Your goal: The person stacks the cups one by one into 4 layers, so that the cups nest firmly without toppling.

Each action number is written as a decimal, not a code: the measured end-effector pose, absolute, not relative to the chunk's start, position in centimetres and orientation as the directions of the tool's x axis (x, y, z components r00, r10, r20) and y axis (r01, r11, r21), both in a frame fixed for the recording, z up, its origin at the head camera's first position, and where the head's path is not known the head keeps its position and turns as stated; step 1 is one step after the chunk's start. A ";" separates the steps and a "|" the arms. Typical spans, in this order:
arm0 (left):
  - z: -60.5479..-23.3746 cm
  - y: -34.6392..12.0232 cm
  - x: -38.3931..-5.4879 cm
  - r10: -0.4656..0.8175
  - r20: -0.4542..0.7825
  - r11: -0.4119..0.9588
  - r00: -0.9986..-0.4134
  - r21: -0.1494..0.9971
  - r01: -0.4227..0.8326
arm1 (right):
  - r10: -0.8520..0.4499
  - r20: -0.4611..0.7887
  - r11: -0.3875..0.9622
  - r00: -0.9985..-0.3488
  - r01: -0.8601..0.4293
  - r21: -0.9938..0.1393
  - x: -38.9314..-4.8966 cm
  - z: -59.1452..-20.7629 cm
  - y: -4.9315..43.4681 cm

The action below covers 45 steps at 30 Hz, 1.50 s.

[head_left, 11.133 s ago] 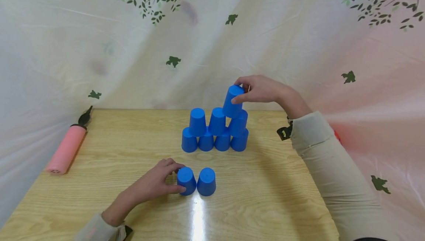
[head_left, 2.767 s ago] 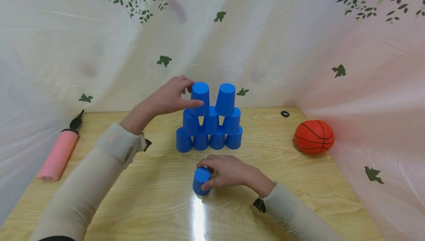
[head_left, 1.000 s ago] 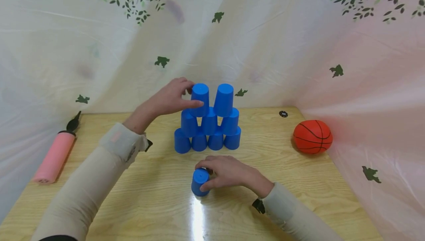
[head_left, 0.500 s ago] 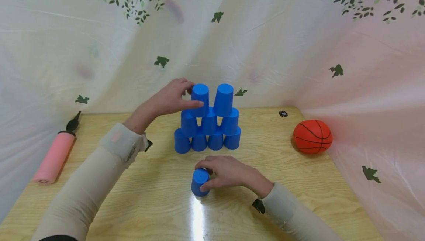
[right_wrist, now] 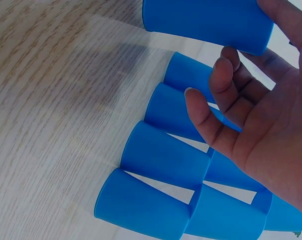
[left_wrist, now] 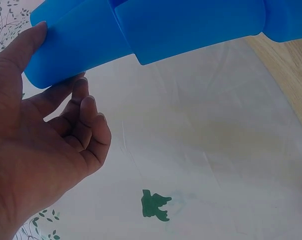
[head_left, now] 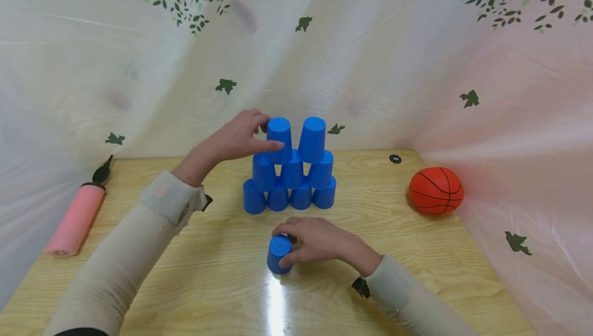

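Blue plastic cups stand upside down in a stacked pyramid: several in the bottom row (head_left: pixel 277 199), three in the middle row (head_left: pixel 292 169) and two on top. My left hand (head_left: pixel 241 133) pinches the top-left cup (head_left: pixel 279 133) between thumb and fingers, its rim over two middle-row cups. To its right the other top cup (head_left: pixel 312 139) stands by itself. In front of the pyramid my right hand (head_left: pixel 319 241) holds a single upside-down cup (head_left: pixel 279 253) on the table, thumb near side and fingers behind. The left wrist view shows the thumb on the held cup (left_wrist: pixel 76 45).
A pink hand pump (head_left: pixel 77 217) with a black nozzle lies at the left of the wooden table (head_left: pixel 208 274). At the right sit a red toy basketball (head_left: pixel 436 191) and a black round chip (head_left: pixel 395 159). A leaf-patterned curtain (head_left: pixel 176 94) hangs behind the table.
Since the oldest frame, my right hand has left the top-right cup and moved to the front cup. My left hand has brought the other front cup up to the top row. The last second shows almost no motion.
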<state>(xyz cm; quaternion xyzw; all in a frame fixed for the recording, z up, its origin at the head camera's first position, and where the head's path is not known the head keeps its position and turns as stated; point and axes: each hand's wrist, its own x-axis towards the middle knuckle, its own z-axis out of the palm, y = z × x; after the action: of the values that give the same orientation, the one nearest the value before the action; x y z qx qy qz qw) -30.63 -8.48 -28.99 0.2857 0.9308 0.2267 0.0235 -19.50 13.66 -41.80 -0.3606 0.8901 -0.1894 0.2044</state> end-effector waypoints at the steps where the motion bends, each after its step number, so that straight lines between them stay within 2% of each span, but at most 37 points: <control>1: -29.0 -8.5 -30.6 0.543 0.086 0.734 -0.836 0.435 0.521 | -0.720 -0.226 0.667 -0.656 -0.565 -0.486 -19.5 -41.8 13.7; 45: -29.4 -8.6 -31.2 0.534 0.076 0.738 -0.842 0.445 0.508 | -0.720 -0.234 0.668 -0.653 -0.561 -0.488 -19.5 -41.8 13.8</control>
<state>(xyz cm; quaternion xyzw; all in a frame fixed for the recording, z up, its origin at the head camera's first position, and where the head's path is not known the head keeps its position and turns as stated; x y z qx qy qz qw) -31.17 -8.58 -29.41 0.2794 0.9317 0.2302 0.0285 -19.54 13.77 -41.81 -0.3601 0.8892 -0.1901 0.2088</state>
